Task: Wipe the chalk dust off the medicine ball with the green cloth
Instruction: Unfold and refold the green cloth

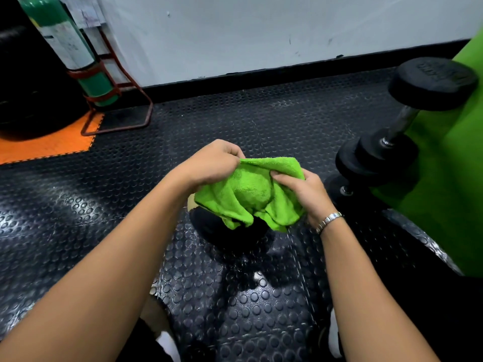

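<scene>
Left hand (209,165): I'm pinching the green cloth (251,192) at its far edge, fingers closed.
Right hand (305,192): I'm gripping the cloth's right side.
Medicine ball (224,231): lying under the cloth.

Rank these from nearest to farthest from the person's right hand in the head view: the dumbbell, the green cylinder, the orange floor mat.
From the right hand:
1. Dumbbell, just right of it.
2. Orange floor mat, far left.
3. Green cylinder, far upper left, by the wall.

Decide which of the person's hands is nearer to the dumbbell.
Right. The right hand grips the green cloth just beside the dumbbell; the left hand holds the cloth's far side.
</scene>
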`<state>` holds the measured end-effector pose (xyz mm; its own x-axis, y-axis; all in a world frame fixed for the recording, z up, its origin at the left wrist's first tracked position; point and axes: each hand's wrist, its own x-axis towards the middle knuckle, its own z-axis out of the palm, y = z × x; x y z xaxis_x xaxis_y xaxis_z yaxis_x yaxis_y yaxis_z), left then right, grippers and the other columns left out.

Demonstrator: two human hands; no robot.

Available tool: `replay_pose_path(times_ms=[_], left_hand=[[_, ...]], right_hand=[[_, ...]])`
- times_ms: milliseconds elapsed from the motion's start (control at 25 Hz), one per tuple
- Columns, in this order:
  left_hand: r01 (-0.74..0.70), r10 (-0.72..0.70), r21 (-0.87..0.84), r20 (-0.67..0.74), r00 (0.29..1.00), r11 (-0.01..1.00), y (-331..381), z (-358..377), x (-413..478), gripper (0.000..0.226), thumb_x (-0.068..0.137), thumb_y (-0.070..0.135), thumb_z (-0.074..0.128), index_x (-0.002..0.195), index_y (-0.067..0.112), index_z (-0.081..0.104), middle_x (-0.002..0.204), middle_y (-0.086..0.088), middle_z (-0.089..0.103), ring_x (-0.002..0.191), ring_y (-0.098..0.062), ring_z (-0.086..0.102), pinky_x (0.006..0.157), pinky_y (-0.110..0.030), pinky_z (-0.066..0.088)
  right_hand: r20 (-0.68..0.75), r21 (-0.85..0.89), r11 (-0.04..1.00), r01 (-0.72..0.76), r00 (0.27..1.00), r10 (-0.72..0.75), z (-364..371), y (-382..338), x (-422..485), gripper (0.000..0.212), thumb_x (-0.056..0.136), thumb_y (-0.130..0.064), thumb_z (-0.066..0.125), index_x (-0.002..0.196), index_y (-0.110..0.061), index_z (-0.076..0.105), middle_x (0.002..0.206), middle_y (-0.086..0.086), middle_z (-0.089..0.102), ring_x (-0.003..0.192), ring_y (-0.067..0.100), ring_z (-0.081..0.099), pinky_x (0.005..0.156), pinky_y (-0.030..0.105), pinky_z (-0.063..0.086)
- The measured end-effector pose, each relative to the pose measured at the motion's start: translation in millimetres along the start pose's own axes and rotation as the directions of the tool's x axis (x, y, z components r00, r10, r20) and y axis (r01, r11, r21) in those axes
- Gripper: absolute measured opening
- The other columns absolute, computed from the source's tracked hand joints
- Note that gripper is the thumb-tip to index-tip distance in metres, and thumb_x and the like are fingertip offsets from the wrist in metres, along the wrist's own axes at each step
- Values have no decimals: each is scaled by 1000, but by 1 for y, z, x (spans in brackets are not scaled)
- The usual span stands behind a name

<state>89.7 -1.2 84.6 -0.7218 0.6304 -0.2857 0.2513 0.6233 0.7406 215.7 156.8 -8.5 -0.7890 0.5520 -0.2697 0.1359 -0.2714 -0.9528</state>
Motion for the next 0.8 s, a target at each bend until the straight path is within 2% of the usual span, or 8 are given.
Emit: replay_pose_path(times_ms=[120,280,400,480,560,680,760,800], left_hand=[[40,-38,-21,67,997,999,3,-2,3,6,78,21,69,74,18,73,68,0,65,64,-21,58,64,-32,48],[43,-138,316,283,949,948,-2,-6,2,21,73,13,92,84,27,79,87,-3,82,79,-23,78,72,-42,67],[58,-132,240,305,943,969,-8,-7,4,36,74,3,90,92,32,80,95,0,82,90,-25,79,81,-44,66],[-24,-134,415,347,928,910,-9,-7,5,57,68,1,92,112,33,74,103,3,78,94,-22,75,83,-38,64],[-42,-197,589,336,921,807,-11,-4,4,63,66,-4,88,119,23,68,98,1,71,90,-22,68,74,-32,60],[1,-216,604,282,935,797,-17,-3,7,38,70,-14,73,97,13,71,80,-4,64,72,-21,59,54,-25,44],[7,-161,597,205,965,802,-26,-3,10,32,73,-16,59,79,14,70,73,-5,66,71,-23,61,57,-30,50],[-13,-113,608,168,979,794,-30,-3,12,33,74,-12,53,80,14,72,77,-5,70,76,-24,64,64,-35,55]], right_hand=[[81,107,993,-43,996,34,-5,-1,-4,35,78,0,77,111,-9,71,105,8,76,97,23,73,82,35,58],[84,30,999,-23,996,20,-23,-4,2,63,62,26,68,112,-13,65,100,6,76,92,23,72,74,34,58],[29,-15,1000,27,999,-26,-27,-8,6,52,63,22,73,101,-13,69,95,6,77,89,24,73,74,36,60],[-7,10,999,41,999,-41,-28,-9,6,39,68,17,73,93,-12,71,92,6,77,86,22,73,76,37,61],[-78,3,998,64,995,-64,-32,-8,8,33,72,16,70,89,-12,71,88,4,76,82,19,72,74,35,59],[-133,1,998,62,989,-62,-37,-7,12,31,75,15,67,86,-13,71,87,3,76,81,18,72,74,33,58],[-135,0,999,55,989,-54,-41,-7,13,32,75,16,67,88,-13,71,90,4,76,84,19,72,77,34,59],[-134,-13,998,57,989,-58,-43,-7,14,32,75,16,67,90,-13,71,91,4,76,85,19,72,77,34,59]])
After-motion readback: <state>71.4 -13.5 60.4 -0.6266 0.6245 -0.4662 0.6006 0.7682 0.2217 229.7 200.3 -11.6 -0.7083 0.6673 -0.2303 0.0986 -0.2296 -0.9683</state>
